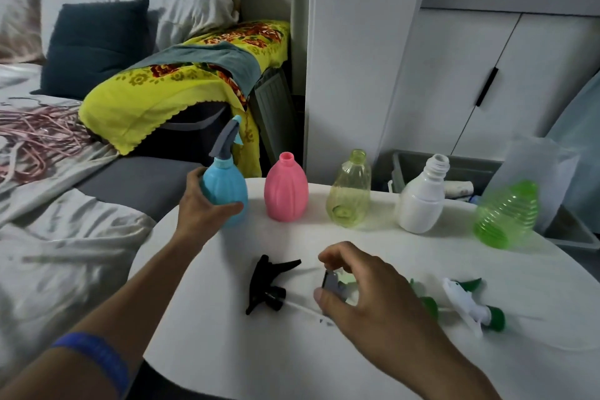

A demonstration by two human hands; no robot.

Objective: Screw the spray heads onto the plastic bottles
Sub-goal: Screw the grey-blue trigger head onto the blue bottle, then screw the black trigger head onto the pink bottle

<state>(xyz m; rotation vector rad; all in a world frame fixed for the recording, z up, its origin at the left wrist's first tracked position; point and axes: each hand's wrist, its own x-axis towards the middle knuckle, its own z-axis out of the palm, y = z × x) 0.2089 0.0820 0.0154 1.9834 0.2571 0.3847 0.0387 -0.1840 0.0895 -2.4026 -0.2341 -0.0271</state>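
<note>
The left hand (201, 204) is wrapping its fingers and thumb around the blue bottle (224, 193), which is standing up at the far left edge of the round white table (324, 351). This bottle is already wearing a grey spray head (227, 138) with a little blue tip. The right hand (363, 282) is curling over a small grey spray head (334, 284) near the middle of the table, pinching it between the thumb and the bent fingers; the picture is blurry here, so it is hard to say if the head is lifting off the table or still touching it. Just to the left of that hand, a black spray head (269, 286) is lying on its side. To the right, a white spray head with green parts (470, 302) is lying flat, and another green piece (428, 305) is peeking out beside the right hand. Along the back of the table, four bottles with open tops are sitting in a row: a pink bottle (285, 191), a clear yellow bottle (349, 195), a white bottle (422, 198) and a clear green bottle (506, 214), which is leaning over. A blue band (94, 357) is going around the left arm. Behind the table, a yellow flowered cloth (181, 88) is hanging over something dark.
</note>
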